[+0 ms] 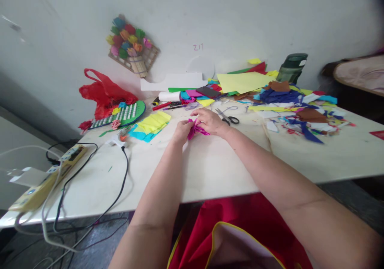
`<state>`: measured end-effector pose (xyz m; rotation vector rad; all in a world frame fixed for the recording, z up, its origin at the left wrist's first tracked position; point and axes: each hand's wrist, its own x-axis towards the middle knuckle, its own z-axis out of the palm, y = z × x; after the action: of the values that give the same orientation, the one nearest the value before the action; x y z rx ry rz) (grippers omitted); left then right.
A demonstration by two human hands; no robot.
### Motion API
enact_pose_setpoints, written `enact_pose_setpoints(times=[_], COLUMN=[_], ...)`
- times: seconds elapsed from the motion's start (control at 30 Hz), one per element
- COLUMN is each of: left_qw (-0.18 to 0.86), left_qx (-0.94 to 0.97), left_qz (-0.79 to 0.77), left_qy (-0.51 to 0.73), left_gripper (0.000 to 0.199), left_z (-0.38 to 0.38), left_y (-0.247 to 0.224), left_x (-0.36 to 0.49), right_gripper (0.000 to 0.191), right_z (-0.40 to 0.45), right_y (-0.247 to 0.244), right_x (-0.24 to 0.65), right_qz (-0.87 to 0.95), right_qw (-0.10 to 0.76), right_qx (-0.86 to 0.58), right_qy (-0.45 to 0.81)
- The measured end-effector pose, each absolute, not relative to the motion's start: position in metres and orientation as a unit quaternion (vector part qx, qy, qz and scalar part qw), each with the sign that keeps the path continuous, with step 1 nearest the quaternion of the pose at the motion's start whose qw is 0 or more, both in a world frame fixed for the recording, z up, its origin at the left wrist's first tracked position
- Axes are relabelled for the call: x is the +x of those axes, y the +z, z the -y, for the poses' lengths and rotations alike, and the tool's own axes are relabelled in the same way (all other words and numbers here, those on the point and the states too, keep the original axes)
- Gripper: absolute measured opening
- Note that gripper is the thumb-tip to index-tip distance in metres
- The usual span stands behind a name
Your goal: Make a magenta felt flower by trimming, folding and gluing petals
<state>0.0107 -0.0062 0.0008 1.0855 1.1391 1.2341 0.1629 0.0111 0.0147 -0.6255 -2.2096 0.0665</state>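
Over the middle of the table, a piece of magenta crepe-like paper [198, 130] is gathered into pleats between both hands. My left hand [182, 132] pinches its left side. My right hand [211, 122] is closed on the upper right side, with its index finger raised and bent. Some of the paper is hidden behind the fingers. Just right of my right hand lie scissors [229, 119] with black handles, blades pointing away. To the left of my left hand, yellow paper sheets [153, 122] rest on blue paper sheets [146, 135].
A white glue gun [117, 140] and its black cord lie left, near a power strip [51, 177]. A red plastic bag [103, 89] and a green decorated board [135, 113] stand behind. Coloured paper scraps [312, 113] and a dark green bottle [291, 68] occupy the right.
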Motion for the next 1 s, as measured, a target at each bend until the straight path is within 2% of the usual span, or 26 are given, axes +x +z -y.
enact_pose_setpoints(times=[0.27, 0.53, 0.67, 0.83, 1.0], left_qw=[0.599, 0.552, 0.49, 0.458, 0.458], left_qx=[0.415, 0.45, 0.489, 0.487, 0.458], left_qz=[-0.452, -0.47, -0.503, -0.539, -0.549], left_qy=[0.514, 0.521, 0.518, 0.513, 0.529], left_gripper=[0.007, 0.024, 0.03, 0.031, 0.028], left_z=[0.013, 0.01, 0.006, 0.005, 0.005], left_y=[0.01, 0.003, -0.001, -0.001, -0.002], left_x=[0.009, 0.01, 0.009, 0.013, 0.017], right_gripper=[0.016, 0.006, 0.004, 0.007, 0.01], right_z=[-0.005, -0.014, -0.017, -0.017, -0.021], right_y=[0.021, 0.01, 0.006, 0.003, -0.002], right_x=[0.161, 0.163, 0.162, 0.158, 0.156], right_qz=[0.875, 0.848, 0.828, 0.789, 0.78], right_qw=[0.407, 0.393, 0.409, 0.425, 0.445], right_qx=[-0.261, -0.352, -0.368, -0.408, -0.405], right_qy=[-0.007, 0.057, 0.112, 0.177, 0.173])
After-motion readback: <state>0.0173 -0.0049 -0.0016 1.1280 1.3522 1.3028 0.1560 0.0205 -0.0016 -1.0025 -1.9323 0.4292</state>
